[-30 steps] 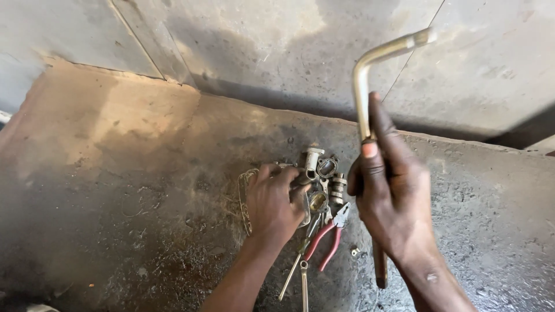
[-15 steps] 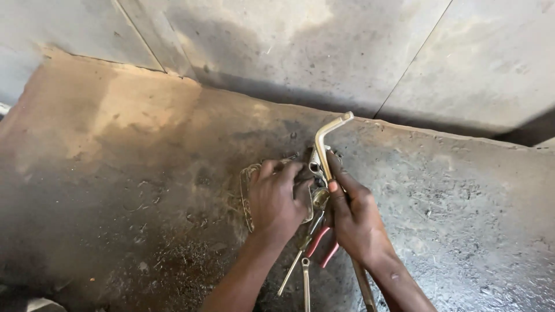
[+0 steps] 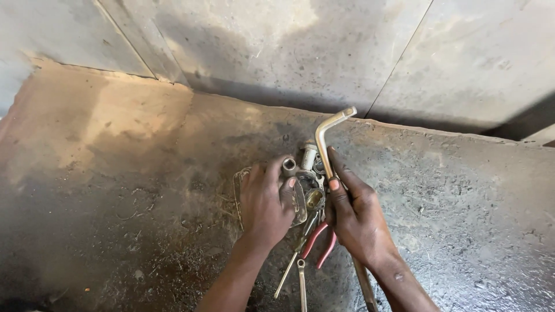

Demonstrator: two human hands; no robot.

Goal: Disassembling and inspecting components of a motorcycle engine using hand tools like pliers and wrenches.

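Note:
My right hand point(image 3: 357, 216) grips a long L-shaped metal wrench bar point(image 3: 327, 140), its bent end pointing up and right toward the wall. My left hand point(image 3: 267, 202) is closed over a flat metal part point(image 3: 299, 208) and touches a small socket point(image 3: 288, 167) with the fingertips. Between the two hands lies a cluster of sockets and metal pieces point(image 3: 312, 173). Red-handled pliers point(image 3: 318, 243) lie just below the cluster, partly under my right hand. Two slim spanners point(image 3: 300, 277) lie below the pliers.
Everything sits on a rough, dirty concrete floor point(image 3: 127, 190) strewn with grit. A concrete wall point(image 3: 277, 46) rises behind the tools, meeting the floor along a slanted edge.
My right hand has brought the L-shaped bar down from high on the right to the tool cluster. The left hand stayed on the metal parts.

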